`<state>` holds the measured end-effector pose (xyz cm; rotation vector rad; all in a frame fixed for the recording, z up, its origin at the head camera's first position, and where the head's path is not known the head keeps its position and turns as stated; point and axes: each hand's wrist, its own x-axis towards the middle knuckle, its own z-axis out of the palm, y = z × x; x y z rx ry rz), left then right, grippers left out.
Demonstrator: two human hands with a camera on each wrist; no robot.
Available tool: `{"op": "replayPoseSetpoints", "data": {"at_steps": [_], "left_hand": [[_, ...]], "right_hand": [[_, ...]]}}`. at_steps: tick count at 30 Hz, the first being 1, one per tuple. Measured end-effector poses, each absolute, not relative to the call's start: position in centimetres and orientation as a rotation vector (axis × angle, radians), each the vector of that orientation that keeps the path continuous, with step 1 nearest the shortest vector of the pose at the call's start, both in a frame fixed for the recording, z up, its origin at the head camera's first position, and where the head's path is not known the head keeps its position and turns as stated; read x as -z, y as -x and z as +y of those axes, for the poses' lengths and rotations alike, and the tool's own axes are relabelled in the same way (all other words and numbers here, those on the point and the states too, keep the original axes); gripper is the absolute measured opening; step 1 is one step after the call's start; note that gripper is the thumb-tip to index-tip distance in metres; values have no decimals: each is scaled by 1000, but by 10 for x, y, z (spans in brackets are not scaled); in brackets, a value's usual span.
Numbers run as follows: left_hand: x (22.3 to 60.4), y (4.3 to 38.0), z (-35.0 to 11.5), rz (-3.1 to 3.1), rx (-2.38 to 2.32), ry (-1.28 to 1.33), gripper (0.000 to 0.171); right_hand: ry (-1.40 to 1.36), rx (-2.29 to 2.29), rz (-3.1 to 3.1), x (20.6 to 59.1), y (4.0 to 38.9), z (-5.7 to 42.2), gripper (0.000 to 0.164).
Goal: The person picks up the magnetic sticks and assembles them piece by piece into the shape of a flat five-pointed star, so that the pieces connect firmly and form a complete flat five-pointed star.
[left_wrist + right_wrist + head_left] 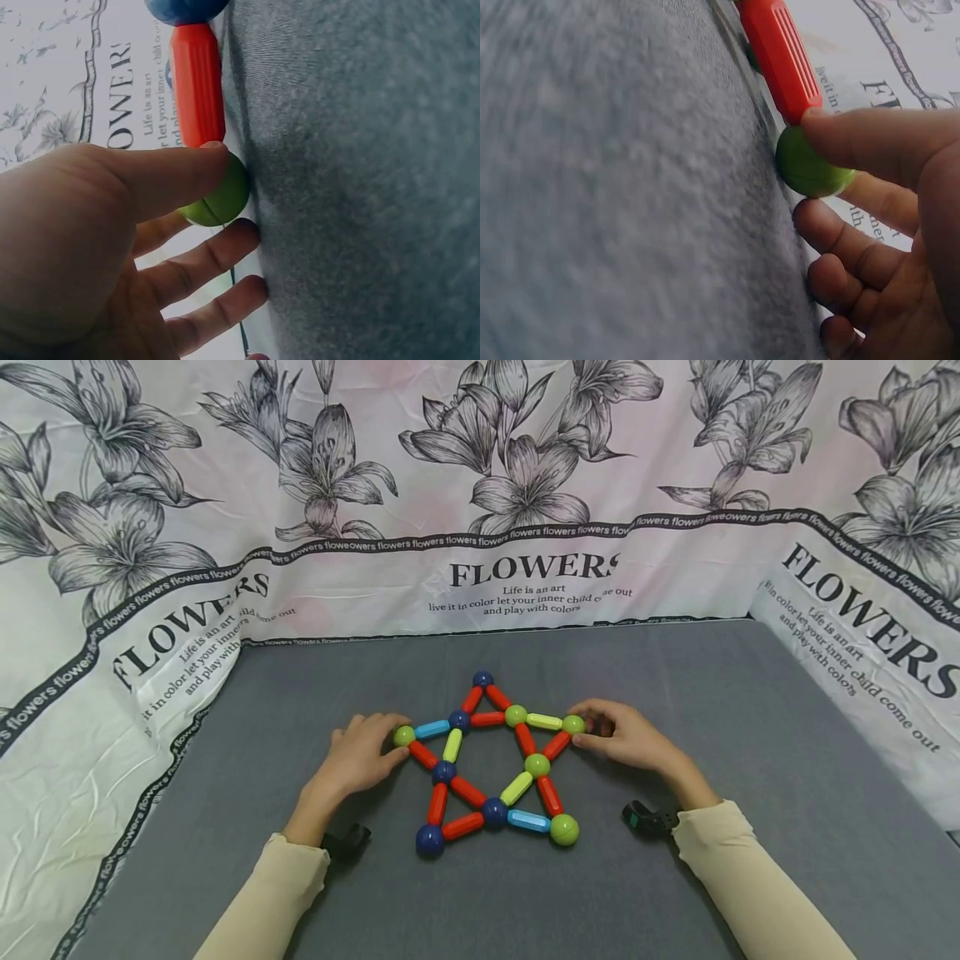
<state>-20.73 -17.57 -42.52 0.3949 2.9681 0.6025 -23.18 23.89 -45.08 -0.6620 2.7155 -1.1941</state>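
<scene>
A six-pointed star of balls and magnetic sticks lies flat on the grey cloth, with dark blue and green balls at its joints. My left hand [363, 756] pinches the green ball [403, 736] at the star's left tip. In the left wrist view the thumb lies over that green ball [229, 195] beside a red stick [197, 86]. At the right tip, my right hand [626, 735] holds another green ball [573, 725] between thumb and fingers. The right wrist view shows this green ball [808, 165] joined to a red stick [781, 60].
The grey cloth [300, 677] covers the table. Behind and along both sides stands a white flower-printed sheet [420, 593]. Dark wrist straps [647, 820] sit at both cuffs. The star's lower tips, a dark blue ball [431, 841] and a green ball [564, 830], point toward me.
</scene>
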Motion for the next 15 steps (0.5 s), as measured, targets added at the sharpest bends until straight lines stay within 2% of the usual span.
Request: {"op": "replayPoseSetpoints", "data": {"at_steps": [15], "left_hand": [[430,205,-172,3012,-599,-395,40]], "right_hand": [[697,1241,2605,445,230,246,29]]}}
